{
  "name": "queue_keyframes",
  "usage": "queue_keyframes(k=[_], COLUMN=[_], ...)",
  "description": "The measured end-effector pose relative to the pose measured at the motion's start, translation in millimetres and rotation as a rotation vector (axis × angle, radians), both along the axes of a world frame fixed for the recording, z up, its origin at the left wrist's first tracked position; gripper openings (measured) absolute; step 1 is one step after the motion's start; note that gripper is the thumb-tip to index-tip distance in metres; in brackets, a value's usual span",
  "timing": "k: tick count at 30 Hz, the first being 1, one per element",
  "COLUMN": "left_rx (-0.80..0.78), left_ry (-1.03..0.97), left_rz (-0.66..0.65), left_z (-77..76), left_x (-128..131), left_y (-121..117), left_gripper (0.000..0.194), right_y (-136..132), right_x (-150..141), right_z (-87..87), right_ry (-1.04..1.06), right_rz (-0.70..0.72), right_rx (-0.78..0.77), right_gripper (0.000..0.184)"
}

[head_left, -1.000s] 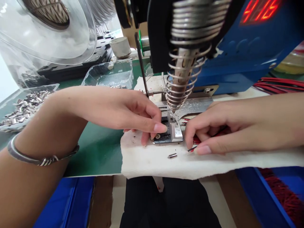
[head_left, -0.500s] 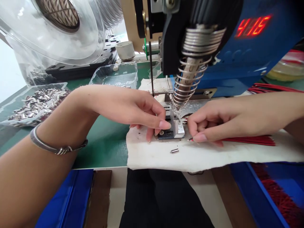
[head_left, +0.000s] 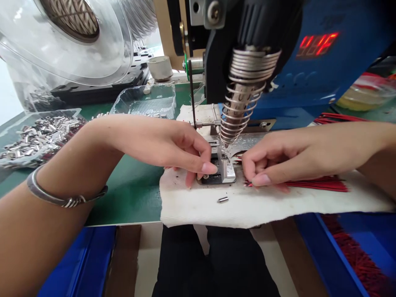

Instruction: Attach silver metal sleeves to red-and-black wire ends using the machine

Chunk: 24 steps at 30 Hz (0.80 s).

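The right hand (head_left: 286, 154) hides some red wires (head_left: 321, 184) at middle right. The top right edge cuts off the blue machine (head_left: 305, 88).

Clear round hood (head_left: 113, 49) upper left; ridged hose (head_left: 140, 18) beside it; whitish cylinder (head_left: 159, 69) nearby

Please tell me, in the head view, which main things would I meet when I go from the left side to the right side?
Clear tray of small metal pieces → left hand → metal block → right hand → blue bin with red wires.
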<state>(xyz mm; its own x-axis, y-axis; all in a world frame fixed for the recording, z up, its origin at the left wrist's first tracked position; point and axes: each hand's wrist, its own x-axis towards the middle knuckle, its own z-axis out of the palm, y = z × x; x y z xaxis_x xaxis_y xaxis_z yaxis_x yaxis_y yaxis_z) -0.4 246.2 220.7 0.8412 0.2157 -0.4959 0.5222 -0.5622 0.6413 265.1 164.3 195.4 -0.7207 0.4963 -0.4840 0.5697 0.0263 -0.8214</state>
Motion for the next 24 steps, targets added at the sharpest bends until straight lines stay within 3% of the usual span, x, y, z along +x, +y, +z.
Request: queue_keyframes(k=[2,8,12,16,24], left_rx=[0.004,0.014,-0.024,-0.045,-0.028], left_ry=[0.006,0.033,0.013,0.009,-0.005], left_rz=[0.009,0.037,0.004,0.013,-0.006], left_z=[0.1,1.7,0.3,0.7,1.7], left_x=[0,1,0,-1,1], left_y=[-1,-5,-1,0,-3], left_gripper=[0.026,0.031,0.026,0.025,0.027], right_y=[1,6,11,11,3], right_x=[5,14,12,11,6], right_z=[0.6,-7.4,-14.2,-11.9,-11.6], right_ry=[0.047,0.195,0.174,0.165,0.097], right_rz=[-0.068,-0.235,-0.247,-0.258,-0.27], right_rx=[-0.021,0.128,0.186,0.238,0.419], right_gripper=[0.033,0.03,0.032,0.04,0.039])
